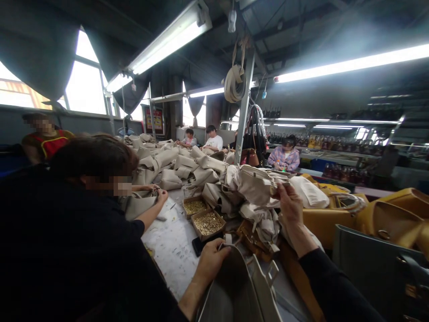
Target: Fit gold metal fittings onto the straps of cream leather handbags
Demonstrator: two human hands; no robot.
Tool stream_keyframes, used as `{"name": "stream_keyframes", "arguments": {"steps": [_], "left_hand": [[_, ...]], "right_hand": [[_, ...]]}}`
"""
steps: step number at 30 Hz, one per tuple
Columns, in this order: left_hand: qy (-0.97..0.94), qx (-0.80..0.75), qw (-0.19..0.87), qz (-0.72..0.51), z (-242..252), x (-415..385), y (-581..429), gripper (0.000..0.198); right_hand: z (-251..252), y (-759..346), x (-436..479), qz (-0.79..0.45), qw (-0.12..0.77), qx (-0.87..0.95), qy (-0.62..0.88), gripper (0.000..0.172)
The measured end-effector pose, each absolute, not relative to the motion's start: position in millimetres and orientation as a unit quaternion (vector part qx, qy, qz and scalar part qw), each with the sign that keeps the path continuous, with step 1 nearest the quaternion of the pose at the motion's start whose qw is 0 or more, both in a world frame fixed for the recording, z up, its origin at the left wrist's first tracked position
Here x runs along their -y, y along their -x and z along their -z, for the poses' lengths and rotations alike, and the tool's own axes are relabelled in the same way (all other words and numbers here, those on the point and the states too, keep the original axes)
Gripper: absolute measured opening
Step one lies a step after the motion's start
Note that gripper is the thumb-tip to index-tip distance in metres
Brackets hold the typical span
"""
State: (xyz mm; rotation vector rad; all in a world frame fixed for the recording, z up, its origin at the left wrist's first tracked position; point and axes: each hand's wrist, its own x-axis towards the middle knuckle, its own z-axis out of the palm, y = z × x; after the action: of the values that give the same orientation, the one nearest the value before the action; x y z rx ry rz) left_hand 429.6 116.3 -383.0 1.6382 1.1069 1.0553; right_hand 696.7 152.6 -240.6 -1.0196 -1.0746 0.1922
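Observation:
My left hand (210, 260) is closed on the top edge of an open grey-beige bag (234, 286), thumb over the rim. The bag stands in front of me with its mouth facing up and a pale strap tab along its right side. Further forward, my right hand (291, 203) pinches the edge of a beige bag piece (256, 184) on top of the heap. Its fingertips are partly hidden behind the hand. Two small cardboard boxes, a nearer one (208, 223) and a farther one (194, 206), hold many gold-coloured metal fittings.
A large heap of beige bag pieces (187, 167) covers the table (174, 241). Mustard bags (389, 219) and a dark grey bag (372, 268) crowd the right. A co-worker in black (83, 241) sits close on my left. A metal post (246, 103) rises beyond the heap.

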Motion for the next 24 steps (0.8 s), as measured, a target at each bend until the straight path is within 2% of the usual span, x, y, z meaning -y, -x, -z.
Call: {"name": "stream_keyframes", "arguments": {"steps": [4,8,12,16,18,22,24], "left_hand": [[-0.668,-0.453,0.398,-0.436,378.9,-113.1,-434.2,0.023],[-0.657,-0.458,0.418,-0.428,379.0,-113.2,-437.5,0.022],[-0.644,-0.457,0.44,-0.427,381.1,-114.2,-439.2,0.023],[-0.639,-0.432,0.465,-0.435,379.0,-112.2,-438.7,0.021],[-0.637,-0.409,0.485,-0.438,377.1,-110.2,-437.4,0.022],[-0.577,-0.31,0.598,-0.462,371.5,-105.0,-432.1,0.049],[-0.541,-0.291,0.636,-0.468,368.1,-102.7,-428.5,0.051]], "right_hand": [[210.8,-676.4,-125.3,-0.158,0.751,0.506,0.395,0.041],[180.8,-646.2,-80.8,-0.219,0.78,0.515,0.278,0.025],[165.4,-621.9,-21.6,-0.243,0.751,0.548,0.277,0.019],[183.3,-615.8,37.7,-0.165,0.666,0.599,0.414,0.019],[202.1,-618.5,57.5,-0.132,0.601,0.66,0.432,0.019],[243.3,-616.3,76.8,-0.132,0.484,0.765,0.404,0.021],[262.4,-606.9,82.8,-0.166,0.475,0.762,0.408,0.019]]}}
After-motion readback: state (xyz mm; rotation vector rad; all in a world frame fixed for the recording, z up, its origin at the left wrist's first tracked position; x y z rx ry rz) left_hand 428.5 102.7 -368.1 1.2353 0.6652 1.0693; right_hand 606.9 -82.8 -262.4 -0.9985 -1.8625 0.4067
